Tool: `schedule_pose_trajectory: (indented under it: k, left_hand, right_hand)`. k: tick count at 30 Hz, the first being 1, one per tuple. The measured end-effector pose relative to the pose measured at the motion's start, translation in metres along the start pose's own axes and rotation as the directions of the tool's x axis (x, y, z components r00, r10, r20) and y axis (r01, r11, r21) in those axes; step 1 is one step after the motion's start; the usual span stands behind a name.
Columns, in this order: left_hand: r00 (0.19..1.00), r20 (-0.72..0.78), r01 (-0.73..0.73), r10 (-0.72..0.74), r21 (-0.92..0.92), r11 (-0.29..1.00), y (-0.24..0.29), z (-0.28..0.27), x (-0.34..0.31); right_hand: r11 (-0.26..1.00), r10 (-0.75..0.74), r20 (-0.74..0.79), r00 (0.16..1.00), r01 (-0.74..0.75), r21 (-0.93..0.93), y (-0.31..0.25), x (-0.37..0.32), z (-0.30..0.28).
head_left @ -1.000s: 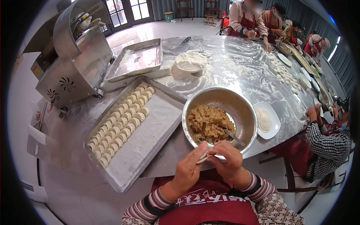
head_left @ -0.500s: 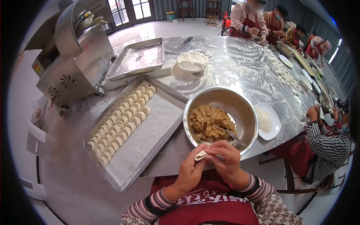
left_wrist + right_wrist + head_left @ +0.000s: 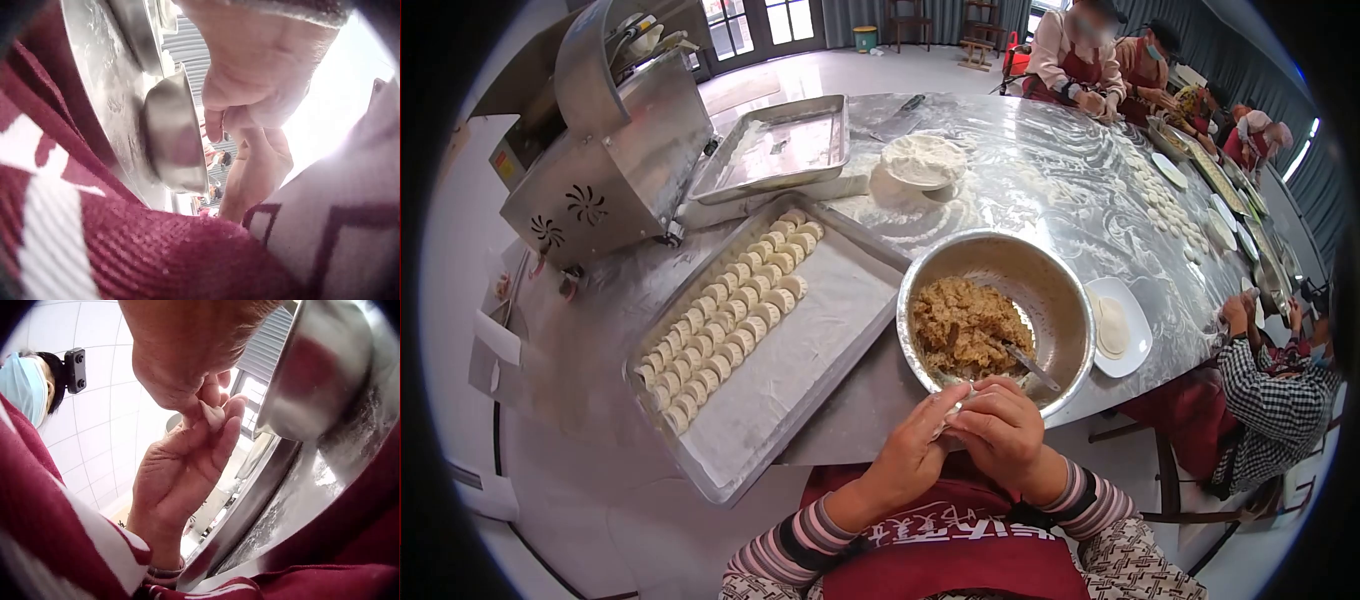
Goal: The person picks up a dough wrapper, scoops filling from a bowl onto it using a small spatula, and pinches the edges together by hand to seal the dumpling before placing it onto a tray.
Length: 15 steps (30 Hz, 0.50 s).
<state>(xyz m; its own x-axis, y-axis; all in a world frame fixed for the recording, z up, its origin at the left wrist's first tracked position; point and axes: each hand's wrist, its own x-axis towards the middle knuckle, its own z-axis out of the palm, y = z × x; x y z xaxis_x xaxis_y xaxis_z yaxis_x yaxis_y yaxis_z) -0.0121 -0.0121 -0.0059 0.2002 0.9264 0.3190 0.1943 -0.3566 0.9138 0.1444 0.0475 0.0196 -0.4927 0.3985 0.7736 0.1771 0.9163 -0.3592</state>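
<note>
White dough (image 3: 214, 416) sits between your two hands, left (image 3: 909, 452) and right (image 3: 1007, 434), pinched by the fingers of both, just beside the near rim of the metal bowl (image 3: 1077, 331).

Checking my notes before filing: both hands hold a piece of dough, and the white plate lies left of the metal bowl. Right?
Wrong side: the head view shows the white plate right of the metal bowl. The left hand and right hand do hold the dough.
</note>
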Motion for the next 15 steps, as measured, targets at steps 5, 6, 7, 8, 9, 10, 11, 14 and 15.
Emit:
schedule_pose_trajectory:
  k: [5, 6, 7, 8, 9, 10, 11, 14, 15]
  left_hand:
    - [0.967, -0.066, 0.215, -0.244, -0.296, 0.931, 0.007, 0.008, -0.005]
    - [0.968, -0.069, 0.212, -0.242, -0.294, 0.932, 0.007, 0.009, -0.005]
    - [0.966, -0.086, 0.205, -0.242, -0.312, 0.928, 0.008, 0.01, -0.006]
    - [0.964, -0.105, 0.197, -0.244, -0.33, 0.923, 0.008, 0.011, -0.006]
    - [0.964, -0.108, 0.196, -0.243, -0.33, 0.923, 0.008, 0.012, -0.006]
    - [0.96, -0.116, 0.199, -0.254, -0.352, 0.915, 0.008, 0.012, -0.005]
    - [0.956, -0.123, 0.204, -0.266, -0.374, 0.905, 0.008, 0.012, -0.006]
    - [0.952, -0.137, 0.21, -0.274, -0.362, 0.908, 0.005, 0.017, -0.007]
    - [0.952, -0.137, 0.21, -0.275, -0.363, 0.908, 0.004, 0.017, -0.008]
  right_hand:
    - [0.995, 0.1, -0.079, 0.992, -0.1, 0.006, -0.005, -0.001, 0.006]
    - [0.984, 0.178, -0.114, 0.977, -0.176, 0.026, -0.006, -0.002, 0.009]
    - [0.984, 0.175, -0.114, 0.978, -0.174, 0.027, -0.007, -0.001, 0.01]
    - [0.977, 0.211, -0.129, 0.969, -0.211, 0.01, -0.009, -0.001, 0.011]
    - [0.969, 0.245, -0.144, 0.959, -0.248, -0.006, -0.009, -0.001, 0.011]
    - [0.969, 0.243, -0.142, 0.959, -0.246, -0.004, -0.007, -0.001, 0.011]
    - [0.978, 0.205, -0.115, 0.972, -0.209, -0.016, -0.005, -0.002, 0.01]
    - [0.99, 0.12, -0.066, 0.991, -0.124, -0.061, -0.004, -0.002, 0.009]
    - [0.993, 0.072, -0.045, 0.996, -0.076, -0.094, -0.004, -0.001, 0.009]
